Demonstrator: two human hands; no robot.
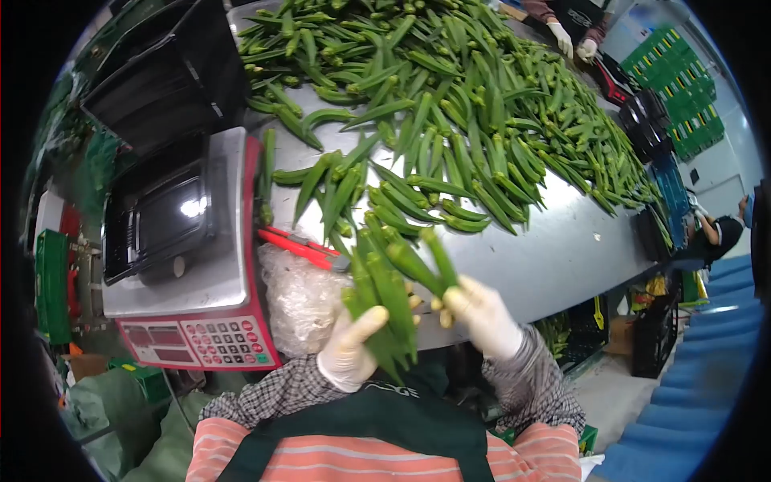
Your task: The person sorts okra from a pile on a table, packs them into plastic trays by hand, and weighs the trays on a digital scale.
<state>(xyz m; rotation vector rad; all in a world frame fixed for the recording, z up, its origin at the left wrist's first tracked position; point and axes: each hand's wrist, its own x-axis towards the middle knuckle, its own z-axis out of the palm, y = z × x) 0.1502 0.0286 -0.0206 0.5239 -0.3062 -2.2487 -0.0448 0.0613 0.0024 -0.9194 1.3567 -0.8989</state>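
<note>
My left hand [353, 345], in a pale glove, is closed round a bunch of green okra pods [385, 297] held upright over the table's near edge. My right hand [482, 313], also gloved, pinches more okra pods [422, 261] just right of that bunch, their upper ends slightly blurred. Beyond both hands a large heap of okra [482, 104] spreads over the metal table [554, 249]. A red-handled cutter [301, 247] lies left of the bunch, beside crumpled clear plastic [301, 301].
On the left a red scale [193, 341] carries a black tray [157, 213], with stacked black trays [169, 80] behind it. A co-worker's gloved hands [574, 44] are at the far right end of the table. Green crates [675, 88] stand beyond; another person [719, 229] is at right.
</note>
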